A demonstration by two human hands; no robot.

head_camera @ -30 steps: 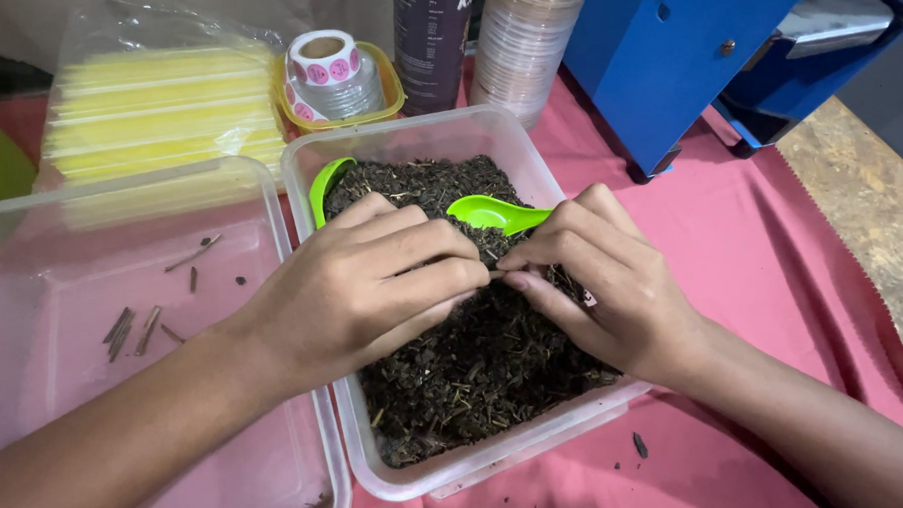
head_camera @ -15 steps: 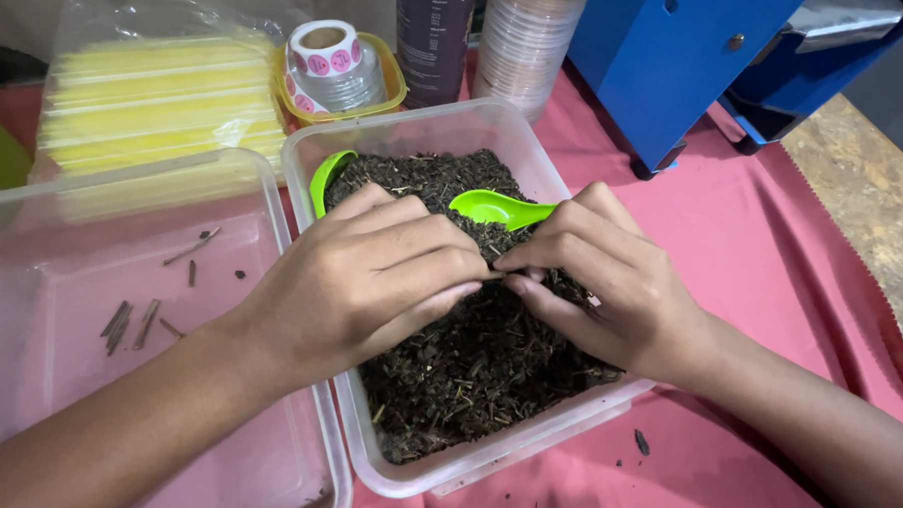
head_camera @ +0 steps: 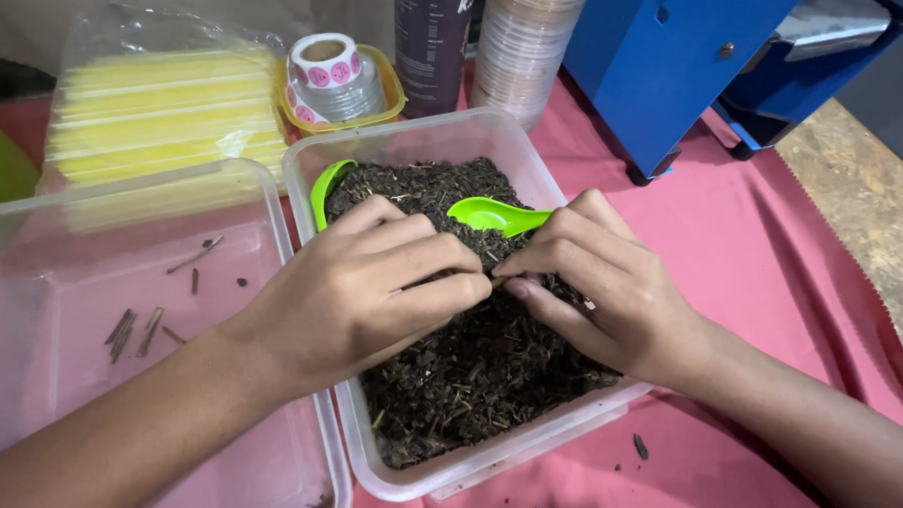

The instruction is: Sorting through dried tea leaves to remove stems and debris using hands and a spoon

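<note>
A clear plastic tub (head_camera: pixel 309 169) holds a heap of dark dried leaves (head_camera: pixel 477 375). Both my hands hover over the heap. My left hand (head_camera: pixel 370 291) comes in from the left with its fingers curled. From the right, my right hand (head_camera: pixel 610 290) reaches in, and its fingertips meet those of the left hand on a small brown stem (head_camera: pixel 495 282). A green plastic spoon (head_camera: pixel 493 215) lies on the leaves, its handle running under my right fingers. A second green spoon (head_camera: pixel 324 189) leans against the tub's left wall.
A second clear tub (head_camera: pixel 264 187) at the left holds a few picked-out stems (head_camera: pixel 134 328). Behind stand a bag of yellow sheets (head_camera: pixel 156 113), a sticker roll (head_camera: pixel 323 64) in a yellow tray, a dark bottle (head_camera: pixel 434 38), stacked lids (head_camera: pixel 524 46) and a blue machine (head_camera: pixel 678 62). A pink cloth (head_camera: pixel 771 285) covers the table.
Both hands stay over the leaves almost in place. Their fingertips have drawn a little closer together at the middle of the tub.
</note>
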